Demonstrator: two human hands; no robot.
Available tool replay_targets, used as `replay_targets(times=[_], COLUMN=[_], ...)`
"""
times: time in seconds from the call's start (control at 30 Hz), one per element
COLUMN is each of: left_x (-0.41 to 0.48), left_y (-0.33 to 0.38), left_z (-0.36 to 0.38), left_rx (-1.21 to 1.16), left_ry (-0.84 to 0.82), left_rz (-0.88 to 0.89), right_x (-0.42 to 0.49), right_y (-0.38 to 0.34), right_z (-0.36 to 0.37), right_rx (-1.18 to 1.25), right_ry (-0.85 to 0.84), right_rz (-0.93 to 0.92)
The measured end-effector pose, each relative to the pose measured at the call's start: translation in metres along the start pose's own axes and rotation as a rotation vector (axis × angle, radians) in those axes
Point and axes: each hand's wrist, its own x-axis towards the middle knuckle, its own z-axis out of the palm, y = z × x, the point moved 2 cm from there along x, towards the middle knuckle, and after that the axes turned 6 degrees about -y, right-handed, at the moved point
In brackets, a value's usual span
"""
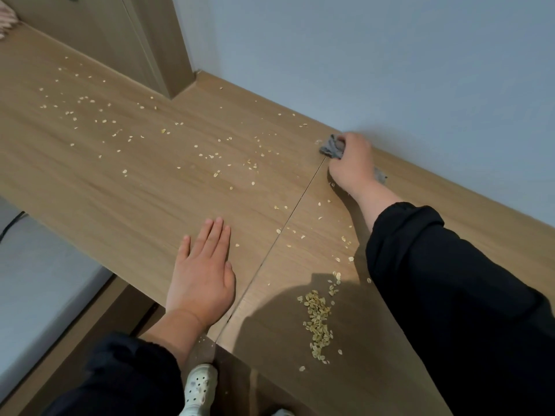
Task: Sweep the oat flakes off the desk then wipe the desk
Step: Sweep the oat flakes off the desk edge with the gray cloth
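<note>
Oat flakes (210, 156) lie scattered over the light wooden desk (144, 187), thickest at the left and middle. A gathered pile of oat flakes (318, 321) sits near the front edge, under my right arm. My right hand (351, 163) is far back by the wall, shut on a crumpled grey cloth (330, 147) pressed to the desk. My left hand (202, 274) lies flat on the desk near the front edge, fingers together, holding nothing.
A thin seam (288, 219) runs across the desk between my hands. A wooden cabinet side (126, 43) stands at the back left, a pale wall (390, 55) behind. Below the front edge are the floor and a white clog (199, 385).
</note>
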Motion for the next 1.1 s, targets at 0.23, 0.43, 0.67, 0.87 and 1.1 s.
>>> replay_targets(times=[0.23, 0.43, 0.67, 0.87, 1.1], left_x=[-0.001, -0.001, -0.001, -0.002, -0.001], left_y=[-0.001, 0.0, 0.003, 0.002, 0.003], left_z=[0.001, -0.001, -0.005, -0.004, -0.004], left_rx=[-0.009, 0.001, 0.056, 0.048, 0.041], left_ry=[-0.003, -0.023, -0.068, -0.056, -0.04], left_rz=[-0.003, -0.007, -0.036, -0.028, -0.026], right_x=[-0.076, -0.05, -0.096, -0.14, -0.122], right_y=[0.016, 0.064, 0.025, 0.02, 0.113], right_z=[-0.016, -0.063, -0.023, -0.037, -0.092], right_rx=[-0.014, 0.017, -0.013, 0.156, -0.178], right_ry=[-0.27, -0.016, -0.237, -0.312, -0.184], right_rz=[-0.37, 0.016, -0.156, -0.104, 0.064])
